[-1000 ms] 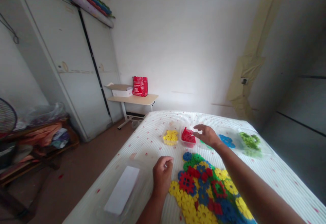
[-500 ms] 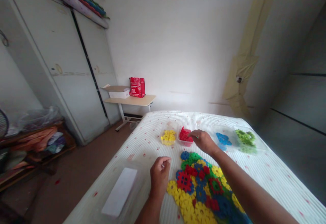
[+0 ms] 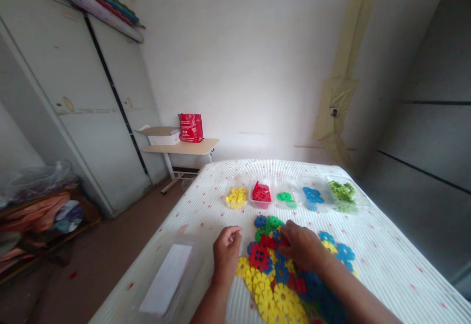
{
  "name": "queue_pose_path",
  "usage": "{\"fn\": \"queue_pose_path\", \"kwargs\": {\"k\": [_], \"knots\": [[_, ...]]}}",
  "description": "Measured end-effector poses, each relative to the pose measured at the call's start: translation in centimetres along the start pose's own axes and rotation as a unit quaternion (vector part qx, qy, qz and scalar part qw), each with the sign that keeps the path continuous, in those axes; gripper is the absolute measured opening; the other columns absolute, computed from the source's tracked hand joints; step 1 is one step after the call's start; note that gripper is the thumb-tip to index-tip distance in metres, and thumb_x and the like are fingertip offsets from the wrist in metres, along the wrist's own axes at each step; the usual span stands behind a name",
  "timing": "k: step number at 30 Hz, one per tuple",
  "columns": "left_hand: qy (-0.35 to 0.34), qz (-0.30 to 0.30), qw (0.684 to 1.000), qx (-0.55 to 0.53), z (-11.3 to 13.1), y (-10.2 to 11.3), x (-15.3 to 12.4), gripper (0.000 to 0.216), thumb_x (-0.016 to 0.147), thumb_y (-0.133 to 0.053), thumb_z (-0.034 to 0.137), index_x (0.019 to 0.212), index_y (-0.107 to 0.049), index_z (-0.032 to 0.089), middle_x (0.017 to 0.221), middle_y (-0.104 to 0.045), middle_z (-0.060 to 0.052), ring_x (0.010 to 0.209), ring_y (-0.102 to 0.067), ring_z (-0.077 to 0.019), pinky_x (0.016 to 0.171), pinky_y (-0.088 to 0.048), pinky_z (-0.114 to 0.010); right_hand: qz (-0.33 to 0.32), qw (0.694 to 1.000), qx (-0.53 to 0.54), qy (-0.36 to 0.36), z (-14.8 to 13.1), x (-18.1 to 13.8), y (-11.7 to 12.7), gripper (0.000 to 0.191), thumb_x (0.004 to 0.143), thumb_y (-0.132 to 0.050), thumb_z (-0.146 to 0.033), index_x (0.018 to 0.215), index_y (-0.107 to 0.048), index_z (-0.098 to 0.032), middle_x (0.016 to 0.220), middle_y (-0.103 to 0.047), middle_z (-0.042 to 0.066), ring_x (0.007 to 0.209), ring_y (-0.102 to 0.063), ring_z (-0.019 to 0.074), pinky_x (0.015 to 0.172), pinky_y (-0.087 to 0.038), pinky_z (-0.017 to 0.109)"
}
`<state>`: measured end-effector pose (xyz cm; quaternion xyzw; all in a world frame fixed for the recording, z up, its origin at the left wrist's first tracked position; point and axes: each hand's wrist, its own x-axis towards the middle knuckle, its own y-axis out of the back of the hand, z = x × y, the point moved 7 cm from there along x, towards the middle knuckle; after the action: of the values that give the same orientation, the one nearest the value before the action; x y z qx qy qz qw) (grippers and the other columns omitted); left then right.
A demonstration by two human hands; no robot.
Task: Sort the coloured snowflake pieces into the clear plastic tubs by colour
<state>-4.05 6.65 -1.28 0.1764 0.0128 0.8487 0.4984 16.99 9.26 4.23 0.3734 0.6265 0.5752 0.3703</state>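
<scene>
A loose pile of plastic interlocking pieces lies on the table; yellow flower-shaped pieces (image 3: 268, 304) are in front, and green ones (image 3: 273, 224) at the back. My right hand (image 3: 303, 245) reaches into this pile, its fingers closed around a red plastic piece (image 3: 283, 241), partly hidden. Left of the pile, my left hand (image 3: 226, 253) hovers with curled fingers; whether anything is inside them is hidden. Close by my left hand is a red square lattice piece (image 3: 259, 256). Blue flower-shaped pieces (image 3: 345, 252) show beyond my right wrist.
Clear tubs line the table's far part, holding yellow pieces (image 3: 237, 196), red pieces (image 3: 261, 192), green pieces (image 3: 284, 197), blue pieces (image 3: 313, 195) and light-green pieces (image 3: 342, 191). A clear container with a white panel (image 3: 167, 277) lies at left. Behind stands a side table (image 3: 200, 147) with a red bag (image 3: 191, 128).
My right hand has moved back from the red pieces' tub down to the pile, uncovering the green pieces' tub. My left hand stays beside the pile. The view has turned slightly right.
</scene>
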Motion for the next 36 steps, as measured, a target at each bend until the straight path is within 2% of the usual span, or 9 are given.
{"fn": "queue_pose_path", "kwargs": {"k": [5, 10, 14, 17, 21, 23, 30, 33, 36], "knots": [[0.001, 0.0, 1.0, 0.004, -0.3, -0.1, 0.1, 0.023, 0.073, -0.053, 0.033, 0.077, -0.068, 0.016, 0.076, -0.07, -0.006, 0.072, -0.064, -0.0186, 0.069, -0.049, -0.028, 0.009, 1.0, -0.014, 0.015, 0.2, 0.8, 0.1, 0.017, 0.072, -0.053, -0.017, 0.085, -0.064, -0.018, 0.086, -0.065, 0.008, 0.076, -0.064, 0.0215, 0.06, -0.038, 0.026], [0.0, -0.008, 1.0, -0.001, -0.5, -0.3, 0.1, 0.024, 0.072, -0.054, 0.034, 0.078, -0.068, 0.016, 0.076, -0.07, -0.006, 0.073, -0.064, -0.0181, 0.067, -0.049, -0.027, 0.093, 0.996, 0.005, 0.001, 0.9, 3.9, 4.8, 0.013, 0.072, -0.055, -0.02, 0.081, -0.065, -0.018, 0.083, -0.065, 0.007, 0.072, -0.063, 0.0195, 0.058, -0.038, 0.025], [0.001, -0.005, 1.0, -0.001, -0.5, -0.1, 0.1, 0.023, 0.073, -0.053, 0.032, 0.079, -0.068, 0.015, 0.077, -0.07, -0.006, 0.073, -0.064, -0.0179, 0.068, -0.049, -0.027, 0.156, 0.987, 0.027, -0.022, 1.4, 7.5, 8.2, 0.022, 0.081, -0.051, -0.026, 0.097, -0.064, -0.02, 0.096, -0.064, 0.008, 0.079, -0.063, 0.0177, 0.065, -0.041, 0.026], [0.001, 0.0, 1.0, 0.001, -0.5, 0.1, 0.2, 0.024, 0.073, -0.053, 0.034, 0.078, -0.067, 0.015, 0.077, -0.071, -0.006, 0.072, -0.064, -0.018, 0.068, -0.049, -0.027, 0.198, 0.979, 0.045, -0.034, 2.0, 8.5, 9.0, 0.029, 0.083, -0.05, -0.031, 0.108, -0.061, -0.021, 0.103, -0.063, 0.009, 0.081, -0.063, 0.0173, 0.069, -0.043, 0.026], [-0.003, -0.004, 1.0, 0.01, -0.5, 0.1, 0.3, 0.024, 0.074, -0.052, 0.034, 0.078, -0.066, 0.016, 0.075, -0.07, -0.005, 0.071, -0.064, -0.0175, 0.067, -0.049, -0.027, 0.274, 0.957, 0.086, -0.047, 3.8, 6.6, 8.2, 0.027, 0.085, -0.045, -0.03, 0.103, -0.063, -0.021, 0.101, -0.065, 0.008, 0.073, -0.063, 0.0168, 0.066, -0.044, 0.026], [-0.01, -0.01, 1.0, 0.02, -0.2, -0.1, 0.3, 0.022, 0.074, -0.052, 0.033, 0.078, -0.066, 0.016, 0.074, -0.069, -0.005, 0.07, -0.063, -0.017, 0.067, -0.048, -0.027, 0.276, 0.956, 0.094, -0.039, 4.5, 5.1, 7.2, 0.026, 0.084, -0.043, -0.03, 0.094, -0.065, -0.021, 0.095, -0.067, 0.007, 0.068, -0.063, 0.0162, 0.064, -0.044, 0.026], [-0.065, -0.062, 0.994, 0.055, 1.9, -1.3, -0.7, 0.016, 0.074, -0.05, 0.026, 0.074, -0.065, 0.019, 0.075, -0.066, -0.003, 0.071, -0.059, -0.016, 0.066, -0.045, -0.026, 0.162, 0.974, 0.155, 0.045, 4.2, 0.5, 3.0, 0.025, 0.082, -0.04, -0.026, 0.083, -0.065, -0.022, 0.075, -0.068, 0.004, 0.066, -0.062, 0.0165, 0.06, -0.044, 0.025], [-0.114, -0.104, 0.983, 0.098, 3.1, -2.1, -1.4, 0.016, 0.073, -0.05, 0.021, 0.076, -0.066, 0.019, 0.079, -0.066, -0.004, 0.078, -0.059, -0.0173, 0.074, -0.045, -0.029, 0.133, 0.974, 0.173, 0.061, 3.3, -0.7, 1.6, 0.025, 0.082, -0.04, -0.023, 0.086, -0.065, -0.023, 0.08, -0.069, 0.004, 0.072, -0.063, 0.0171, 0.064, -0.045, 0.025], [-0.15, -0.143, 0.958, 0.2, 3.9, -3.0, -2.1, 0.016, 0.072, -0.054, 0.023, 0.081, -0.068, 0.021, 0.086, -0.067, -0.005, 0.089, -0.058, -0.0211, 0.083, -0.042, -0.035, 0.126, 0.974, 0.171, 0.074, 2.0, -1.2, 1.1, 0.029, 0.081, -0.041, -0.019, 0.096, -0.064, -0.023, 0.092, -0.069, 0.005, 0.082, -0.064, 0.0182, 0.072, -0.046, 0.027]]}}
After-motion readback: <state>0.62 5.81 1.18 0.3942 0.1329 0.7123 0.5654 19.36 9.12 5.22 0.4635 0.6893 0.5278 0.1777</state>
